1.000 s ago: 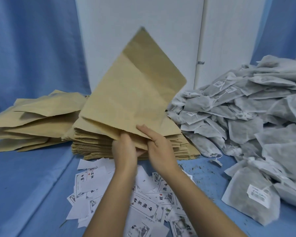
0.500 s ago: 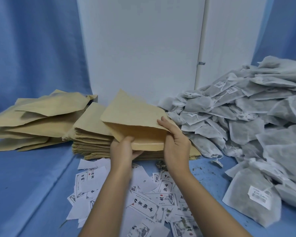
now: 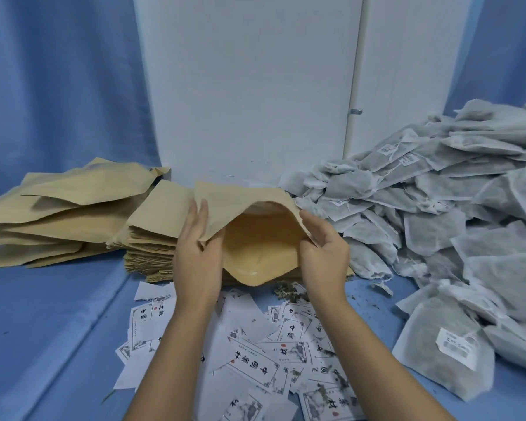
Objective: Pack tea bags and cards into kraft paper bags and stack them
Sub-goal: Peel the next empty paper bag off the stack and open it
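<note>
While left hand [image 3: 196,253] and right hand [image 3: 323,256] pinched the kraft bag [image 3: 257,249] open, it looked empty; tea bags [image 3: 444,226] at 3 o'clock, cards [image 3: 257,364] at 6 o'clock, unpacked

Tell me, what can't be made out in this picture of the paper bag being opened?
Head view only.
Far end of the kraft bag: hidden under its own upper flap.
Stack of empty bags: partly behind the left hand and the kraft bag; count unclear.
Tea bag pile: cut off by the right edge.
Tea bag label: print blurred.
Cards: some under the forearms, some cut by the bottom edge.
</note>
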